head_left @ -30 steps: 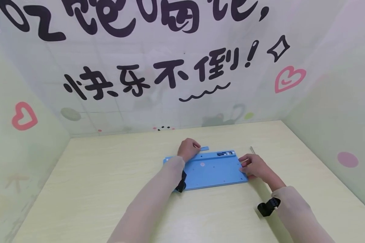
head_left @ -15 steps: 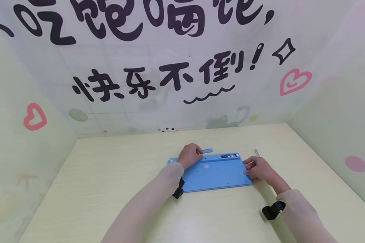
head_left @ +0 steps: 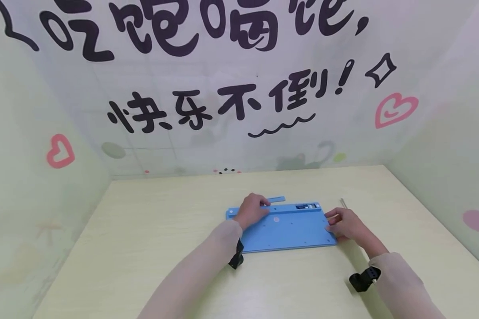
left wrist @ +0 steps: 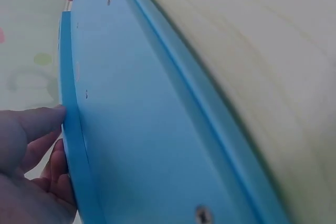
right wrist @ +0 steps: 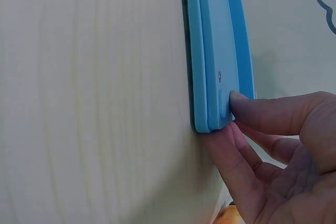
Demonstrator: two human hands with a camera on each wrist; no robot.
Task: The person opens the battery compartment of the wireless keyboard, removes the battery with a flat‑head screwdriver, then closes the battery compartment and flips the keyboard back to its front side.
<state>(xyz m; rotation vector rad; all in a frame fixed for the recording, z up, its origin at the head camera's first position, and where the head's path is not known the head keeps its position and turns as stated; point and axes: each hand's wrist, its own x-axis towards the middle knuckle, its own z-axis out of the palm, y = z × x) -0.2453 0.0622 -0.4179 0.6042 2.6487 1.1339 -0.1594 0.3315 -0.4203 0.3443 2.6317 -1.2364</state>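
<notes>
Blue panel (head_left: 295,231), partly hidden by sleeve (head_left: 201,261), left fingers (left wrist: 42,121) and right fingers (right wrist: 270,113) clamped on edges

Between the hands (head_left: 254,211) (head_left: 346,223), the panel (head_left: 289,232) is blue; beneath them, the desk (head_left: 159,226) is cream with faint grain; beyond them, black characters (head_left: 240,107) mark a pale wall (head_left: 207,153).

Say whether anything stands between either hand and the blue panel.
Nothing visible does: the right hand pinches the right end of the blue panel, and the left hand touches its far edge.
</notes>
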